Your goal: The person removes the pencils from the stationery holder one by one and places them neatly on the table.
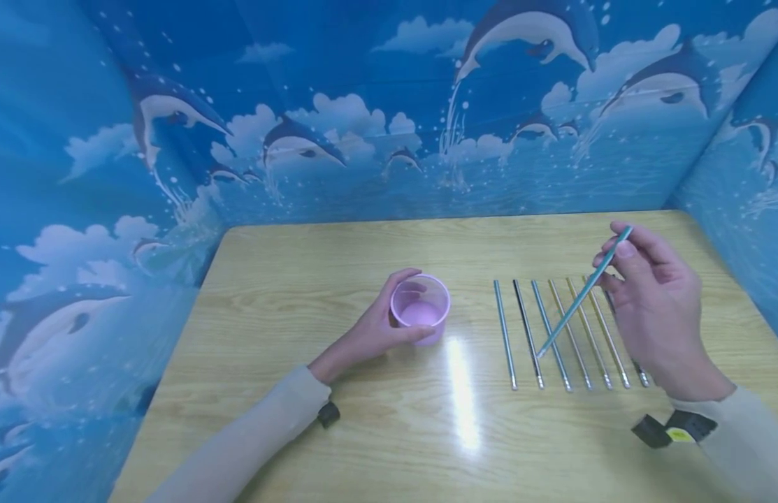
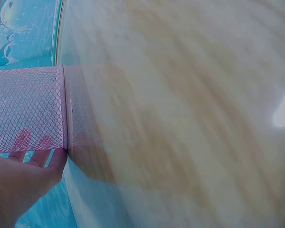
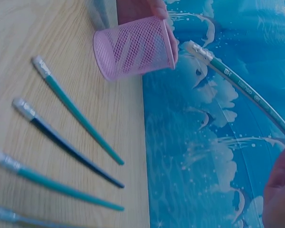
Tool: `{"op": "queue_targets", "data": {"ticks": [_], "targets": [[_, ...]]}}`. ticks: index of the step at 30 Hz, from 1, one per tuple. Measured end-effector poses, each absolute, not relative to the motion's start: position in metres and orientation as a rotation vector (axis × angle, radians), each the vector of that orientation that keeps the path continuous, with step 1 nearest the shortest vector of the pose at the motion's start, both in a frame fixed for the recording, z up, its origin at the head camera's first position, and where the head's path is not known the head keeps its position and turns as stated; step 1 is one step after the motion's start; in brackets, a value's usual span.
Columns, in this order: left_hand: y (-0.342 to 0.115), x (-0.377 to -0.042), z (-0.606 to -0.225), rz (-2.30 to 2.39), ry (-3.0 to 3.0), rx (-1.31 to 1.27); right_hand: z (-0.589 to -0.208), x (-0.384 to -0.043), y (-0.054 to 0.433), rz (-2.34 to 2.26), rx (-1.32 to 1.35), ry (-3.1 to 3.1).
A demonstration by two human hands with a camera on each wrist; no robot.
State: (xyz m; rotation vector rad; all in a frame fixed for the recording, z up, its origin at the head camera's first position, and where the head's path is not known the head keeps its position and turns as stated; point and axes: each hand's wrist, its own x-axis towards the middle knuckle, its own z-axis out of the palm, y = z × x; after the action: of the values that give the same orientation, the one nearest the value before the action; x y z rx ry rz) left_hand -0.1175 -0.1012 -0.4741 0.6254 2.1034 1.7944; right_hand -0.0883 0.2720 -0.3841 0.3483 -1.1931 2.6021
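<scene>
My left hand (image 1: 382,323) holds a pink mesh pencil cup (image 1: 435,337), fingers and thumb curled round its side. The cup stands upright on the table with its mouth up, and the bottom inside shows bare. My right hand (image 1: 662,311) pinches a green pencil (image 1: 579,300) near its upper end, raised over the table. That pencil slants down toward the left, its white eraser end (image 3: 199,51) lowest and pointing toward the cup. Below it, several pencils lie side by side, among them a green one (image 1: 505,335) and a dark one (image 1: 526,325).
The wood-grain table (image 1: 288,279) has a bright light reflection (image 1: 462,398) in front of the cup. Behind and beside the table hang blue dolphin-print sheets (image 1: 363,140). At the right, my hand partly covers the last pencil (image 1: 642,375) of the row.
</scene>
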Motion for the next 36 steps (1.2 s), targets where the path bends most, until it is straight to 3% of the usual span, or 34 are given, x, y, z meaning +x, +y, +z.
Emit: {"op": "queue_targets", "data": {"ticks": [16, 27, 36], "targets": [[-0.100, -0.119, -0.473, 1.786, 2.123, 0.636, -0.402, -0.094, 0.371, 2.452, 0.036, -1.958], [-0.101, -0.116, -0.472, 1.765, 2.138, 0.621, -0.425, -0.120, 0.418, 1.559, -0.125, -2.938], [-0.102, -0.117, -0.470, 1.744, 2.141, 0.609, -0.445, -0.144, 0.453, 1.284, -0.155, -3.170]]}}
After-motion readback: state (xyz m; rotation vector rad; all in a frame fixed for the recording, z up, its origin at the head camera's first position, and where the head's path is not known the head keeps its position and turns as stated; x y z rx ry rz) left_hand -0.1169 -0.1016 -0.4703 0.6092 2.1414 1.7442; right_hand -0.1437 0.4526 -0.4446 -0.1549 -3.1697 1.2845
